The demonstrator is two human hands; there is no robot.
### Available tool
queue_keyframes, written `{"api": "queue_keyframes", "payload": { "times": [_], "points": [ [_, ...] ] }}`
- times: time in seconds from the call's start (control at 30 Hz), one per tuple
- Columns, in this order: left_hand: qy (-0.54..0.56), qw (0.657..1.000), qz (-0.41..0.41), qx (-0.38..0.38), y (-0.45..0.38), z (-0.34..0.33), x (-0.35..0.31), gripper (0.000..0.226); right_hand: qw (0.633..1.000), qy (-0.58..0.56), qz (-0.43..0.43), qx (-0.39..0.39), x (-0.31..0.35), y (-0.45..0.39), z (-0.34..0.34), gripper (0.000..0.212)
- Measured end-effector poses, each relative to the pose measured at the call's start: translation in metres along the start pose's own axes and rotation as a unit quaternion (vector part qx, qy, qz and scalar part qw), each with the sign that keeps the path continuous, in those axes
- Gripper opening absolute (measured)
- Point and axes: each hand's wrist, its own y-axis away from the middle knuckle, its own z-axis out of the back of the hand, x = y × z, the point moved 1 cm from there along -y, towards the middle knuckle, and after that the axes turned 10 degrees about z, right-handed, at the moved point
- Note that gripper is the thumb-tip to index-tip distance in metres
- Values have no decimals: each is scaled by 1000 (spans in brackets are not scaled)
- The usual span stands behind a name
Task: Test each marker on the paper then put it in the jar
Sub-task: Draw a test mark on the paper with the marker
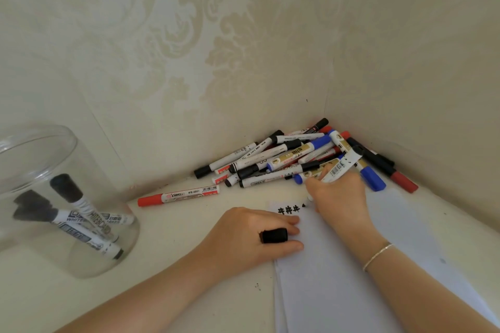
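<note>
Head view puts you well short of halfway, by my reckoning: the jar (65,197) at the near left holds only a few black-capped markers, while the pile (292,159) heaped in the far corner where the two walls meet is many times larger, and one red marker (178,195) lies apart between pile and jar. Your right hand (338,197) grips a marker (341,166) with its fingers curled round the barrel, tip down at the far edge of the paper (351,265), just beside a short row of black test marks (289,209). Your left hand (251,238) lies on the paper's left edge with a black cap (274,235) pinched between its fingers, so this marker looks to be mid-test; it wants capping and dropping in the jar after that. Most of the paper is unmarked, so you have plenty of room for more strokes nearer to you. Room to move is tight on the far and right sides, where the walls close in behind the pile; the open stretch of table (189,224) between paper and jar is your path. The jar's mouth tilts up and away in this wide-angle view, and its left side runs out of frame.
</note>
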Motion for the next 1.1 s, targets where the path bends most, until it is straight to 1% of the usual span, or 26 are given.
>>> {"api": "queue_keyframes", "payload": {
  "times": [0.07, 0.27, 0.37, 0.43, 0.47, 0.57, 0.67, 0.73, 0.83, 0.93, 0.97, 1.03, 1.1],
  "points": [
    [6, 1000, 6, 2, 0, 0, 0, 36, 1000, 2, 0, 2, 0, -1, 1, 26],
    [9, 1000, 10, 2, 0, 1, -1, 39, 1000, 7, 0, 21, 2, 1, 0, 16],
    [-2, 1000, 8, 3, 0, 1, -2, 41, 1000, 18, 7, 14, 0, 0, -2, 25],
    [-2, 1000, 9, 6, 0, 1, -1, 41, 1000, 20, 7, 13, -1, -1, -2, 27],
    [0, 1000, 11, 6, 0, 1, -1, 39, 1000, 19, 6, 15, -1, -1, -2, 25],
    [3, 1000, 14, 6, 0, 1, 0, 34, 1000, 6, -1, 21, 0, -1, 0, 11],
    [6, 1000, 14, 5, 0, 1, 1, 29, 1000, 16, 1, 21, 0, 0, -1, 11],
    [1, 1000, 8, 2, 1, 1, 0, 30, 1000, 23, 3, 18, -1, -1, -3, 9],
    [-3, 1000, 11, 4, 0, 1, -1, 33, 999, 26, -2, 19, -3, -2, -4, 18],
    [-5, 1000, 12, 2, 0, 1, -2, 40, 1000, 20, 3, 10, -2, -2, -1, 10],
    [-5, 1000, 12, 3, 0, 1, -1, 40, 1000, 20, 7, 2, -2, -1, -1, 13],
    [-6, 1000, 13, 5, 1, 0, -1, 35, 1000, 22, 9, -4, -3, -1, -1, 16],
    [-6, 1000, 13, 1, 1, 0, -1, 30, 1000, 28, 11, -1, -3, -1, -2, 13]
  ]
}}
